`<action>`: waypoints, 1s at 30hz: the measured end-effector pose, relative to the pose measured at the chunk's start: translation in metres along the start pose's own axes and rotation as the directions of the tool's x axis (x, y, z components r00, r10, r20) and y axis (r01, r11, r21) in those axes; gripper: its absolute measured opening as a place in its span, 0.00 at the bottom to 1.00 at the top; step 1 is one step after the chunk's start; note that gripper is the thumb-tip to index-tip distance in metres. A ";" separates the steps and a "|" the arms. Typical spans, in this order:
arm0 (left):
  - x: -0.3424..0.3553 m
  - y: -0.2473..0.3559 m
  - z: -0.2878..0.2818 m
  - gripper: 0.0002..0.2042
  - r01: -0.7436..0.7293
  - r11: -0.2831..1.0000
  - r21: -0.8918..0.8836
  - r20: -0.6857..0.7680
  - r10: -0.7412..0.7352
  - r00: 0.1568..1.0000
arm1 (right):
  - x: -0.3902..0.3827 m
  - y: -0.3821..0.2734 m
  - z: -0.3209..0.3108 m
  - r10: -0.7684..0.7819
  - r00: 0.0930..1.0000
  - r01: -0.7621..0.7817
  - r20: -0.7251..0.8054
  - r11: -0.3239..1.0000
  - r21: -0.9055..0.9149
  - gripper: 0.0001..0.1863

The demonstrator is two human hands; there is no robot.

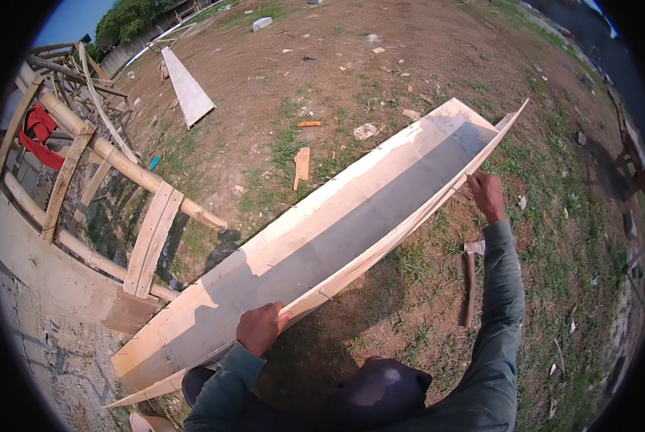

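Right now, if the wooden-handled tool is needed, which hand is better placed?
Probably the right hand: the tool lies on the ground nearer it. The left hand is farther away; both touch the wooden trough.

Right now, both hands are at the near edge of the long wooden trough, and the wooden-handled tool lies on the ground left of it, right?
Not quite: in the head view, the wooden-handled tool lies to the right of the wooden trough. The left hand and right hand are indeed at its near edge.

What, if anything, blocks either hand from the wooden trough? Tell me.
Nothing visible: the left hand grips the near wall of the trough, the right hand holds it farther along. The hatchet lies on the ground, aside.
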State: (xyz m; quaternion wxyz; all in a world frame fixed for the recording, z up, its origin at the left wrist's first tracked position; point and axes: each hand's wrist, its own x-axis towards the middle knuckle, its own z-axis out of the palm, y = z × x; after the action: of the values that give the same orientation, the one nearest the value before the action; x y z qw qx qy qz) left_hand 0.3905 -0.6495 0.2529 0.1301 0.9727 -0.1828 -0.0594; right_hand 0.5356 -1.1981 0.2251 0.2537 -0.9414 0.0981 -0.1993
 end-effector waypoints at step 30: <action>0.002 0.005 0.001 0.10 -0.038 0.999 0.013 -0.057 0.039 0.998 | -0.165 0.085 0.020 0.385 0.923 0.009 0.025 -0.086 0.996 0.12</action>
State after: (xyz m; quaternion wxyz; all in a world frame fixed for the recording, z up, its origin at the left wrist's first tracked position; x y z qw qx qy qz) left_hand 0.3902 -0.6546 0.2529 0.1304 0.9711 -0.1980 -0.0281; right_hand 0.3883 -1.2148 0.1120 0.8637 -0.3987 0.0889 -0.2952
